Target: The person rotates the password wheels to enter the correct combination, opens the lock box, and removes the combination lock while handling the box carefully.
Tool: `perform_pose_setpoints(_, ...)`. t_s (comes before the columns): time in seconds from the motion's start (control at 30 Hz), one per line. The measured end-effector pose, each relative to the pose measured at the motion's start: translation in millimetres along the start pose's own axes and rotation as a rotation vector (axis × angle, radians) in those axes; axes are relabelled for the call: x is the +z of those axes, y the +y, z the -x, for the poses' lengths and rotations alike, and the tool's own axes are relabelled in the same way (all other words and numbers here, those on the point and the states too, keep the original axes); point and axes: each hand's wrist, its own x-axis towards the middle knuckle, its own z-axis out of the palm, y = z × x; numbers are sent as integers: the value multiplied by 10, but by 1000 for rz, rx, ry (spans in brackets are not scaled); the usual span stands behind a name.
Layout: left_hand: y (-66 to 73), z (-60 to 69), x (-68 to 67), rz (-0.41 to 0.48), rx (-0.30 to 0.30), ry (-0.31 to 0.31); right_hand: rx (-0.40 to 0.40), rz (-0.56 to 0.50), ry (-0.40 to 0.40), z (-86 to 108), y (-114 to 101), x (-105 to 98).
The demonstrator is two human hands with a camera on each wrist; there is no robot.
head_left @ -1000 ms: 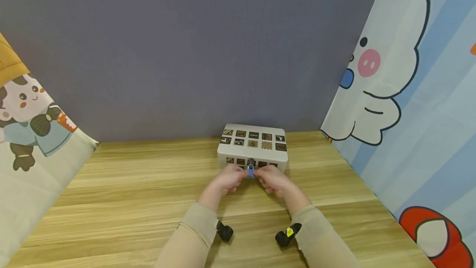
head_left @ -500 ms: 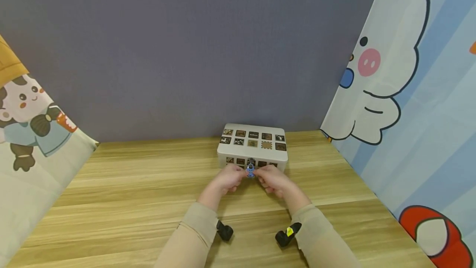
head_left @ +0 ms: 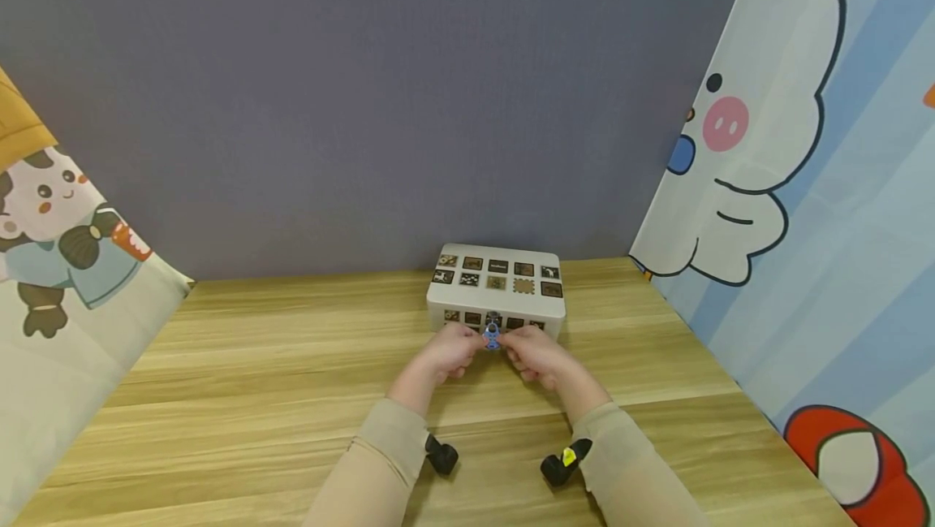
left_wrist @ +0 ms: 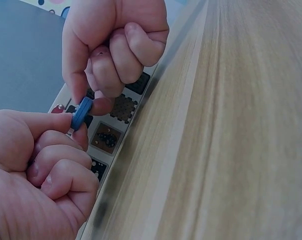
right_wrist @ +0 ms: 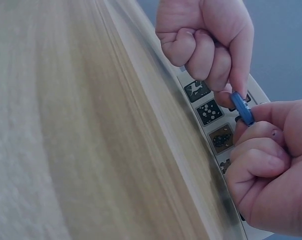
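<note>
A white box with rows of brown and black square pictures stands on the wooden table against the grey back wall. At the middle of its front is a small blue padlock, its metal shackle at the front clasp. My left hand pinches the padlock from the left between thumb and index finger, the other fingers curled in. From the right, my right hand pinches it the same way. Both wrist views show the padlock's blue edge between the fingertips. Whether the shackle is locked is too small to tell.
A grey partition rises right behind the box. Cartoon-printed cloths hang at the left and right sides of the table. A black wrist device sits by each sleeve cuff.
</note>
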Motion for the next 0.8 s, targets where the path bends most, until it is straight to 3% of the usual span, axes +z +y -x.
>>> perform_pose_setpoints(0.8, -4, 0, -7, -10, -1, 13, 3, 3, 6, -2, 0, 8)
